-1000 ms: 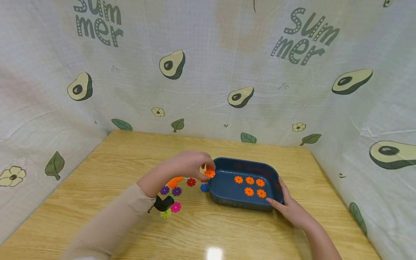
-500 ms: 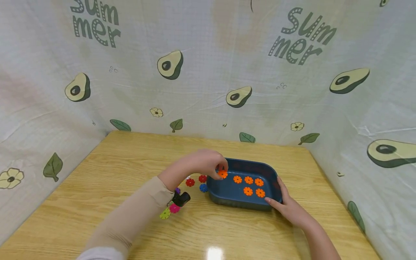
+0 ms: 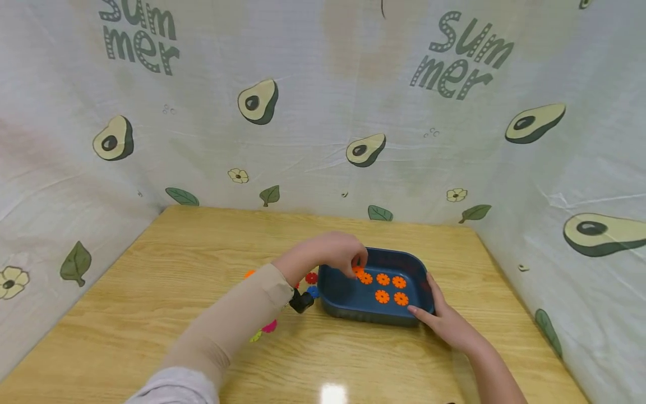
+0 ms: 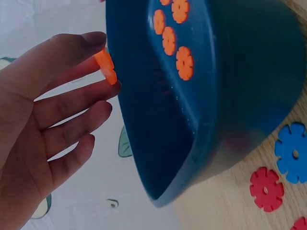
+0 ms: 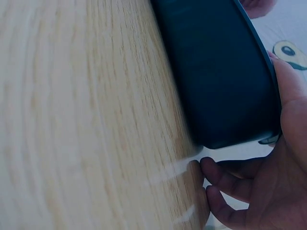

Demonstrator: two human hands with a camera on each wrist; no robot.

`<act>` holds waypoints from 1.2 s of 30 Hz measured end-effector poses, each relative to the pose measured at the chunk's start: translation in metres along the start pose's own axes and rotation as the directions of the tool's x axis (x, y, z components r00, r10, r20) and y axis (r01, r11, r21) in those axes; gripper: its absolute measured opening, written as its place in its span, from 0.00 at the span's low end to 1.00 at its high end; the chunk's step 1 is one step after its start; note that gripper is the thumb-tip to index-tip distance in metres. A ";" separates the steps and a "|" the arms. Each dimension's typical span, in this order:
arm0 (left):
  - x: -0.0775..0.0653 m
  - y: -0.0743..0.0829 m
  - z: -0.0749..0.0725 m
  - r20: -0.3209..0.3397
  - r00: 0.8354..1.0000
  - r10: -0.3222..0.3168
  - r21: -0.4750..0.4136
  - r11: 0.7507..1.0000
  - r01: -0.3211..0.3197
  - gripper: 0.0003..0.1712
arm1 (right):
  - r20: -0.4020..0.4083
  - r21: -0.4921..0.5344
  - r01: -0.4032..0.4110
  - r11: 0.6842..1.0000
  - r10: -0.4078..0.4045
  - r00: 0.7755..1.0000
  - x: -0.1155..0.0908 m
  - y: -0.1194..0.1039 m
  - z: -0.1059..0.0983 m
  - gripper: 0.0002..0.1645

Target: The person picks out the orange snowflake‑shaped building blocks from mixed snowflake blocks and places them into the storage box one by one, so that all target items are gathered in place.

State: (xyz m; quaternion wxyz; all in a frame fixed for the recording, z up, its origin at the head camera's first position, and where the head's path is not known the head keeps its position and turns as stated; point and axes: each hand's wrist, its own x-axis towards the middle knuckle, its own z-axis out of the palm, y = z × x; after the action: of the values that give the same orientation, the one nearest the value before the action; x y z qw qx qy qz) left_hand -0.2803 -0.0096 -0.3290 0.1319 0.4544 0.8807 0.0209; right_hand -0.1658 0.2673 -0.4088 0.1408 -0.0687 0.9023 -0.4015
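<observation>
My left hand [image 3: 343, 252] reaches over the left part of a dark blue plastic tub [image 3: 338, 287], pinching an orange flower-shaped disc [image 4: 106, 67] between thumb and fingertips. In the left wrist view the pinched disc overlaps the tub's rim, and the other fingers are spread loosely. Several matching orange notched discs [image 3: 382, 297] lie flat on the tub floor, in two rough rows. At the tub's right end my right hand [image 3: 449, 324] grips the wall, thumb over the rim. The right wrist view shows its lower fingers curled near the tabletop, beside the tub's outer corner.
Left of the tub, loose discs lie on the wooden table [image 3: 383, 359]: red [image 3: 311, 278], blue [image 3: 313, 292], pink [image 3: 270, 326] and yellow-green [image 3: 255, 336]. My left sleeve hides part of this group. A printed curtain [image 3: 303, 140] encloses the table's back and sides.
My left hand has carried the orange disc rightward, from the tub's left rim to above the inside, close to the discs there. The right hand keeps its hold on the tub.
</observation>
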 end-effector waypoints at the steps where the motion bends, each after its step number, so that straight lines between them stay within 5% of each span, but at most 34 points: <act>1: 0.003 0.000 0.001 0.008 1.000 -0.003 0.001 1.000 0.003 0.15 | 0.000 0.002 0.000 1.000 0.000 1.000 0.000 0.000 0.000 0.60; 19: 0.052 0.011 0.009 0.141 0.990 0.022 0.062 0.998 -0.031 0.10 | -0.015 -0.012 -0.002 1.000 0.001 1.000 0.001 0.000 0.001 0.60; 36: 0.083 0.012 0.015 0.248 0.969 0.015 0.201 0.977 -0.067 0.10 | -0.029 -0.005 0.002 1.000 -0.003 1.000 0.003 0.003 0.000 0.59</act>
State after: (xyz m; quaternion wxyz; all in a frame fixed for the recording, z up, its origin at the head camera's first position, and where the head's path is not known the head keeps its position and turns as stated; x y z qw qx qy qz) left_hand -0.3131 0.0627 -0.3594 0.1911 0.4829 0.8454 -0.1249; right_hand -0.1683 0.2681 -0.4117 0.1270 -0.0644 0.9052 -0.4003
